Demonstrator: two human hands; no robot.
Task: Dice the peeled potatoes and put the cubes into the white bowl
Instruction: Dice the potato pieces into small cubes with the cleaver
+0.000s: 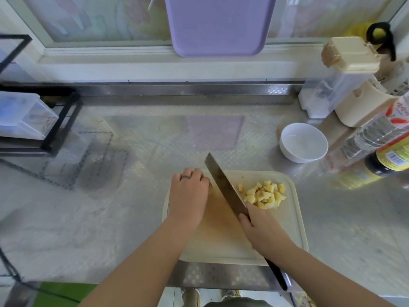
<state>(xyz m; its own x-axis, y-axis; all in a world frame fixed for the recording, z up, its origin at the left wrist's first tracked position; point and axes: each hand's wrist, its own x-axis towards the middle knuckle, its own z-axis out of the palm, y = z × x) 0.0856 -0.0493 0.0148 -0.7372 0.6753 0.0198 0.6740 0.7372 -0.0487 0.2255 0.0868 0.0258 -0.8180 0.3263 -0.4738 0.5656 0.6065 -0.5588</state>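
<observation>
At the far left of the tabletop (132, 207) we see a black rack (59, 120) holding a clear bin (22, 116), well apart from the work.

Next comes the left hand (188, 196), palm down on the left part of the board (287, 235), with a ring (185, 177) on one finger. Its fingers are curled under, knuckles close against the knife (223, 185). We cannot tell whether they hold a potato piece, since the hand and blade hide what lies beneath.

The knife's long axis runs diagonally. Its square tip points away and to the left, past the board's far edge, and its black handle (276, 275) trails toward us and to the right, beyond the near edge. The flat of the blade faces up and to the right.

Behind, at the middle, a purple tray (219, 25) leans upright against the window.

Right of the blade, the cubes (263, 194) lie heaped on the board's far right part, just beside the steel.

The right hand (263, 231) is wrapped around the knife where blade meets handle, with the thumb on the blade's left face.

Beyond the board's far right corner stands the bowl (303, 142), upright and apart from the board, with bare tabletop between it and the cubes.

Further right a lidded jar (345, 58), a cream holder (363, 103), a clear bottle (371, 138) and a dark bottle (389, 160) crowd close round the bowl's right side.
</observation>
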